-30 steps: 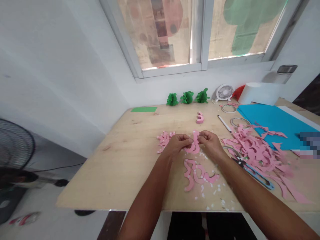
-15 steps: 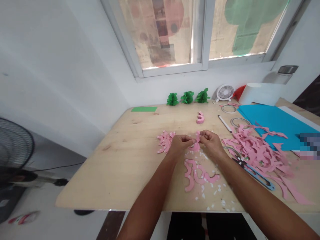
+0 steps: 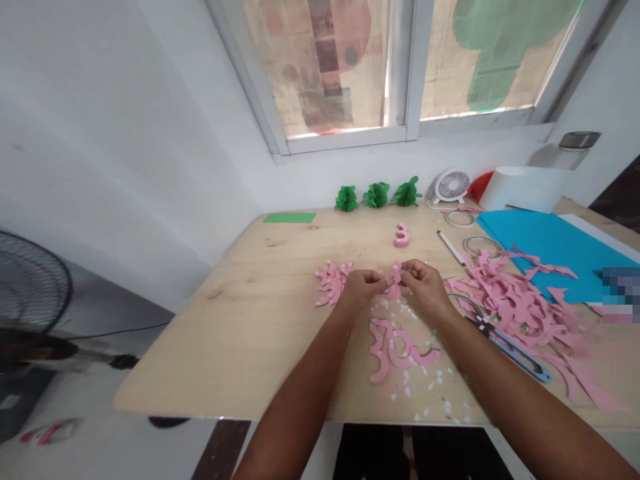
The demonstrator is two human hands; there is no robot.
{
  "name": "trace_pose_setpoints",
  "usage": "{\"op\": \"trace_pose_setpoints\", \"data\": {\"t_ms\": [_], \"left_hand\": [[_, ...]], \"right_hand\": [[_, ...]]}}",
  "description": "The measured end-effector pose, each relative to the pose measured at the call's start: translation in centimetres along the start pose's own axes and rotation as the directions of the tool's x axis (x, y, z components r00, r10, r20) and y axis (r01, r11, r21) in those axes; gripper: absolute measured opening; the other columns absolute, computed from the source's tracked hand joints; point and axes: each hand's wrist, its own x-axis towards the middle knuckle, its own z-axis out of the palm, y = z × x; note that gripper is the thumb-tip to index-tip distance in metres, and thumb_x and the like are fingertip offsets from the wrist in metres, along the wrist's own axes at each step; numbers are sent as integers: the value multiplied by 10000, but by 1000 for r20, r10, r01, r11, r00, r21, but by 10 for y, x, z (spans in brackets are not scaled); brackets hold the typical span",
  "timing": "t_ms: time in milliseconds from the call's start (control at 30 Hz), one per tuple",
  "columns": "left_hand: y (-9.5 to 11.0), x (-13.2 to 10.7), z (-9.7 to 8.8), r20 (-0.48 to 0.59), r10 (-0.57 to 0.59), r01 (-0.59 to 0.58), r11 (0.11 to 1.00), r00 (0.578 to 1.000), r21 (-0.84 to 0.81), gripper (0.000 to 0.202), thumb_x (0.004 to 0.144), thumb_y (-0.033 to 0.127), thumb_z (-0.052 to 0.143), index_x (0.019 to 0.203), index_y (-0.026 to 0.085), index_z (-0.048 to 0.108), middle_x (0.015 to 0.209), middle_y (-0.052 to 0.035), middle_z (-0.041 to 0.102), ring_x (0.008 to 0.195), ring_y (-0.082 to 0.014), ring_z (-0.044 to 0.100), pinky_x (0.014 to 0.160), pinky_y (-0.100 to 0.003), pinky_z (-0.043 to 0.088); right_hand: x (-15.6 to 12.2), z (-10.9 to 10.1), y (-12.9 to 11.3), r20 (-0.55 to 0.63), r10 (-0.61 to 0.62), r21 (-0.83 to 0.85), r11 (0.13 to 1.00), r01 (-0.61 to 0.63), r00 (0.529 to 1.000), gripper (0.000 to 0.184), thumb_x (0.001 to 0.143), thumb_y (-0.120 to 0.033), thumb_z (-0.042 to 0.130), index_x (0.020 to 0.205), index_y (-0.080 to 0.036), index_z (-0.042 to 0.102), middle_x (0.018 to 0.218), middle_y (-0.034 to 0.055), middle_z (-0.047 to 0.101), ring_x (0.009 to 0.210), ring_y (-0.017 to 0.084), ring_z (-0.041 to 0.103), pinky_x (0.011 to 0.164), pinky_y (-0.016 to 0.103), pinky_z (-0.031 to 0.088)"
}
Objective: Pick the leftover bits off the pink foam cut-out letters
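Note:
Between my two hands is a curved pink paper cutout (image 3: 393,291), partly covered by fingers. My left hand (image 3: 366,285) pinches its left side, and my right hand (image 3: 421,279) grips its upper right part. Left of my left hand lies a pile of pink cutouts (image 3: 330,283). Nearer to me, several loose curved pink pieces (image 3: 395,347) rest among small white paper bits (image 3: 439,379). Beyond my hands stands a small stack of pink 3-shaped cutouts (image 3: 402,235).
Right of my right arm are pink paper scraps (image 3: 515,297), a blue-handled cutting tool (image 3: 520,353), a pen (image 3: 451,248), tape rings and blue sheets (image 3: 555,247). Along the wall stand green paper figures (image 3: 376,195) and a small white fan (image 3: 451,186). A green strip (image 3: 289,218) lies back left.
The view has shifted very slightly. Both hands keep hold of the pink cutout in nearly the same place, with only a small movement of the piece.

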Motion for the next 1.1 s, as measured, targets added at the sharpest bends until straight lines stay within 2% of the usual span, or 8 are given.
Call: {"op": "trace_pose_setpoints", "data": {"t_ms": [200, 300, 433, 567, 733, 867, 1100], "left_hand": [[3, -3, -10, 153, -44, 59, 994, 987, -91, 252, 563, 332, 749, 560, 120, 611, 554, 12, 560, 533, -77, 457, 541, -213, 332], [8, -4, -14, 180, -64, 93, 983, 982, -161, 253, 574, 333, 749, 562, 123, 608, 545, 11, 555, 539, -81, 473, 569, -222, 356], [12, -3, -20, 184, -24, 71, 964, 983, -257, 240, 586, 324, 751, 586, 121, 622, 571, 3, 569, 556, -81, 498, 600, -228, 377], [13, -4, -28, 209, 8, 63, 941, 978, -331, 240, 608, 326, 743, 609, 119, 623, 630, -24, 596, 587, -93, 522, 598, -232, 383], [15, -6, -32, 222, 4, 66, 950, 975, -307, 287, 585, 366, 751, 580, 121, 601, 569, -22, 580, 529, -85, 494, 532, -219, 354], [14, -5, -27, 268, -21, 86, 969, 963, -234, 228, 581, 307, 757, 619, 114, 640, 546, -2, 567, 510, -69, 477, 529, -213, 346], [13, -5, -26, 275, -25, 106, 953, 961, -284, 199, 611, 279, 737, 708, 116, 678, 600, -17, 595, 562, -78, 509, 553, -212, 362]], "right_hand": [[2, -1, 2, -28, -19, -20, 1000, 18, 999, 204, 636, -333, 684, 716, -171, 588, 559, -36, 559, 508, 101, 497, 499, 219, 382], [1, 0, -1, -64, -18, -62, 998, 14, 998, 222, 629, -360, 686, 683, -175, 577, 538, -44, 536, 502, 98, 483, 508, 223, 389], [0, 0, -4, -109, -22, -121, 993, 8, 994, 248, 618, -391, 682, 677, -173, 580, 547, -41, 531, 523, 107, 494, 544, 240, 407], [1, -1, -4, -139, -23, -99, 995, 9, 990, 262, 601, -402, 688, 665, -174, 576, 547, -39, 532, 523, 106, 488, 553, 246, 411], [2, -2, -2, -163, 8, -69, 997, -19, 987, 284, 581, -422, 698, 655, -178, 573, 525, -39, 523, 494, 103, 472, 524, 244, 400], [3, -2, -1, -154, 14, -55, 998, -23, 988, 284, 580, -415, 706, 656, -179, 569, 510, -49, 505, 480, 97, 460, 505, 236, 385], [1, 0, -3, -140, 20, -43, 999, -26, 990, 254, 585, -387, 702, 653, -184, 564, 494, -61, 485, 468, 90, 433, 491, 229, 368]]}}
